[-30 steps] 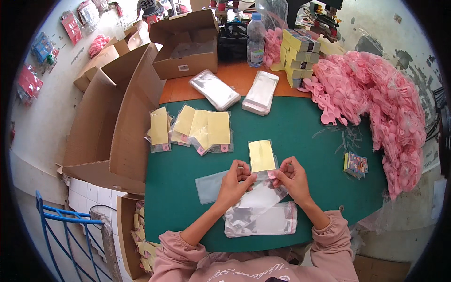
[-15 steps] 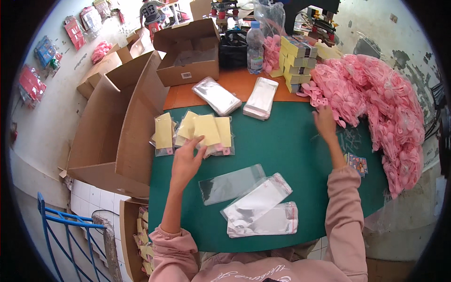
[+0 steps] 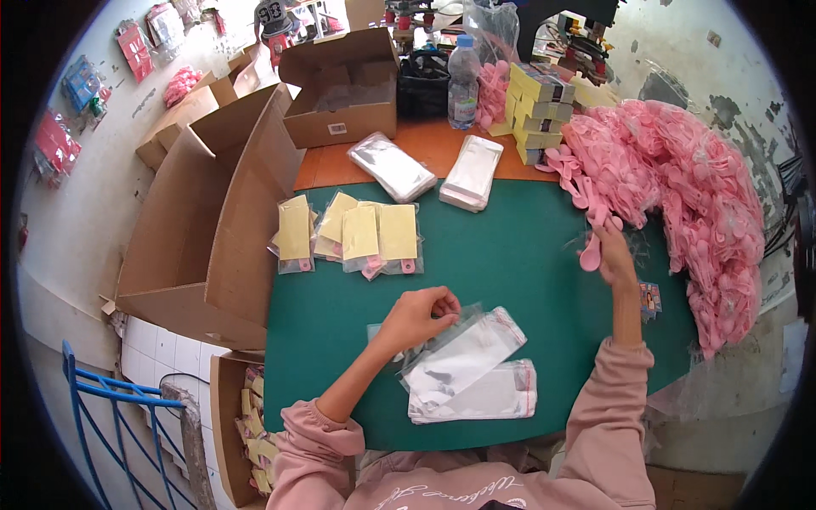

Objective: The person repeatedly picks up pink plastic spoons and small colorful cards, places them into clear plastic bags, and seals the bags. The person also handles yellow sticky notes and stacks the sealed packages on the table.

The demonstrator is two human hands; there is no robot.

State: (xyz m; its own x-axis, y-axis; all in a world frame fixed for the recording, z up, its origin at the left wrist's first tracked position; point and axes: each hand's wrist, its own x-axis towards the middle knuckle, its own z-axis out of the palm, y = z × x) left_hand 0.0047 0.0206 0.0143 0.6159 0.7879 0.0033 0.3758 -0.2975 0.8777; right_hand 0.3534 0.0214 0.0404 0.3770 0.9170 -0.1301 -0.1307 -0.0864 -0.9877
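My right hand [image 3: 617, 257] is closed around a pink plastic spoon [image 3: 590, 255], its bowl pointing toward me, beside the large heap of pink spoons [image 3: 714, 204]. My left hand [image 3: 416, 318] hovers over or rests on a loose clear plastic bag [image 3: 469, 318], fingers curled and thumb close to them; whether it pinches the bag is hidden. Just right of that hand, more clear bags [image 3: 486, 393] lie in overlapping stacks. Filled bags with cream cards [image 3: 360, 233] and pink pieces sit at the table's left side.
Two bundles of clear bags [image 3: 393, 168] lie toward the back. Behind them stand a water bottle [image 3: 463, 85] and stacked card bundles [image 3: 539, 114]. Open cardboard boxes [image 3: 183, 229] flank the left edge. Small printed cards [image 3: 650, 299] lie near my right forearm.
My left hand has left the cream-card bags and come nearer, over the clear bags. My right hand has drawn back from the heap with a pink spoon.
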